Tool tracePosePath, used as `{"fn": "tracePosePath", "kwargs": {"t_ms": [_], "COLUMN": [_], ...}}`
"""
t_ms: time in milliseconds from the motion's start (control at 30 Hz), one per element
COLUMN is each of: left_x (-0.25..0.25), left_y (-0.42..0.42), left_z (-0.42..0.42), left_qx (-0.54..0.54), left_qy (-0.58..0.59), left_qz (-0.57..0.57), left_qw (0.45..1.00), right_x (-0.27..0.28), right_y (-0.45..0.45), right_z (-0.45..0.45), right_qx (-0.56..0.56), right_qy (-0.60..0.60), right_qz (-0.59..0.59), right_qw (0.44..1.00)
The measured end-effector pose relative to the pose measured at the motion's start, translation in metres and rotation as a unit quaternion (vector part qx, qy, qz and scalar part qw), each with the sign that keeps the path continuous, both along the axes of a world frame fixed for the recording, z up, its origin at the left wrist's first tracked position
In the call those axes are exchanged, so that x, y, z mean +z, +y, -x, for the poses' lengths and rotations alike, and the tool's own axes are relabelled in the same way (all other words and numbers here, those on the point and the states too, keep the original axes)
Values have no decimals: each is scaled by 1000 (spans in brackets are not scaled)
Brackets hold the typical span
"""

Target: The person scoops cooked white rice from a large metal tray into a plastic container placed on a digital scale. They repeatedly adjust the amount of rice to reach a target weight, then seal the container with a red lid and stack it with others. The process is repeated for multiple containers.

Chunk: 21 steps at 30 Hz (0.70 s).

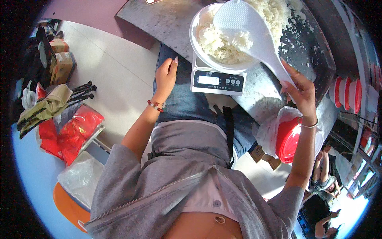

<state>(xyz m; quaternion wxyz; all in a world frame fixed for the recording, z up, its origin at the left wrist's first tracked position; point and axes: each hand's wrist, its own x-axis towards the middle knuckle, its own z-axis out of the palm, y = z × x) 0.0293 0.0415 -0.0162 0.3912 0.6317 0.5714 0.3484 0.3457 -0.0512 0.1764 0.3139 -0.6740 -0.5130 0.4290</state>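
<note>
My right hand (301, 88) grips the handle of a white plastic rice paddle (253, 33) with a dimpled blade. The blade lies over a round white bowl (194, 38), close above or touching the cooked rice (219, 49) inside. Beneath the bowl is a small digital kitchen scale (220, 84) with a lit display and round buttons. My left hand (167, 74) hangs off the table edge above my thigh, fingers curled in, with nothing seen in it. More cooked rice (276, 15) is heaped behind the paddle in a dark tray (307, 64).
The grey tabletop (167, 24) has a corner at left. Red lids in a plastic bag (288, 136) sit below my right wrist. More red-and-white containers (346, 94) stand at right. Left are red packages (77, 128), an orange chair (67, 206) and cardboard boxes (62, 67). People (323, 176) sit at lower right.
</note>
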Motion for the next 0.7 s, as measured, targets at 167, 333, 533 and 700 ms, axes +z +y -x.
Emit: {"fn": "tracePosePath", "kwargs": {"t_ms": [167, 333, 533, 700], "left_x": [1, -2, 0, 0], "left_y": [1, 2, 2, 3], "left_z": [-2, -1, -3, -4], "left_qx": [4, 9, 9, 5], "left_qy": [3, 8, 20, 12], "left_qz": [0, 5, -8, -40], "left_qw": [1000, 1000, 1000, 999], "right_x": [2, 9, 3, -2], "right_y": [2, 2, 2, 4], "right_z": [-8, -2, -4, -2], "right_qx": [23, 107, 76, 28], "right_qy": [-128, -266, -268, -230], "right_qz": [-97, -156, -215, -207], "right_qw": [987, 945, 936, 951]}}
